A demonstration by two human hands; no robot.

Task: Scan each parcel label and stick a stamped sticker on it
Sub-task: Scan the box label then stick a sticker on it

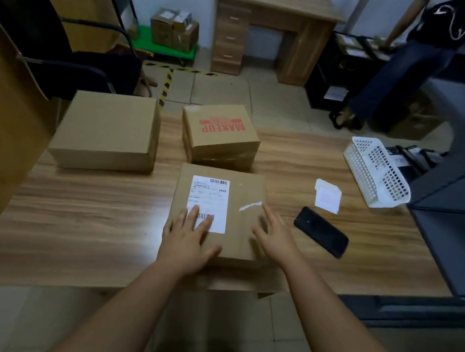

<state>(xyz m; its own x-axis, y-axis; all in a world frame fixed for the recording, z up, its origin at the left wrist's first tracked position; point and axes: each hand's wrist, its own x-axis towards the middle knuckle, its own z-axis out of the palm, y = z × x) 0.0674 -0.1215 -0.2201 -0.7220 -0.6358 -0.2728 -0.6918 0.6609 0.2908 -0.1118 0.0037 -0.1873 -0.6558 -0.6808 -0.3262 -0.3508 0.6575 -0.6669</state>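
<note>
Left hand (188,235) lies flat with fingers spread on the near-left part of the labelled parcel (216,214), its fingertips over the lower barcode of the shipping label (208,203); it holds nothing. Right hand (272,232) is also open, fingers extended and slightly blurred, at the parcel's near-right part — whether it touches the cardboard cannot be told. The parcel sits at the middle of the surface (93,219), near its front edge. Judged from its flat, squared faces, it is stiff corrugated board, dry and not slippery; its weight cannot be read, and nothing sags. A sound hold would be at two opposite side walls, palms clear of the label so the barcodes stay exposed for scanning.

At 12 o'clock from the parcel, just beyond it, stands a box printed MAKEUP (219,135); at 10 o'clock, a plain carton (108,131) shows no label on its visible faces. At 3 o'clock lies a dark phone (321,231), presumably the scanner, and at 2 o'clock a small stack of white stickers (328,197) — the faint red mark on the top one is unreadable. Farther at 2 o'clock is a white perforated basket (376,172), contents not visible. The label's text is too small to read, and a white streak (250,206) on the parcel top cannot be identified.
</note>
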